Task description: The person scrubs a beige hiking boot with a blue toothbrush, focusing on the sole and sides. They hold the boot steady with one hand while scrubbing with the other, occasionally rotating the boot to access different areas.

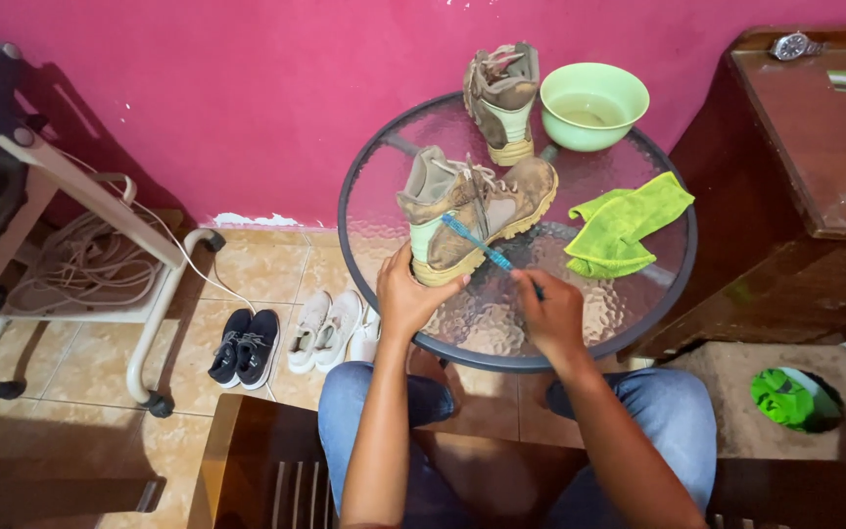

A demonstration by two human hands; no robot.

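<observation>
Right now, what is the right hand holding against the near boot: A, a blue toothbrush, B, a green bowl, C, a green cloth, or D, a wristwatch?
A: the right hand grips a blue toothbrush whose head lies on the near boot, which the left hand steadies at the heel.

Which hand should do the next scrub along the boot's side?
Right. The right hand already holds the blue toothbrush, its bristle end lying on the tan boot. The left hand grips the boot's heel, so it likely serves better steadying.
</observation>
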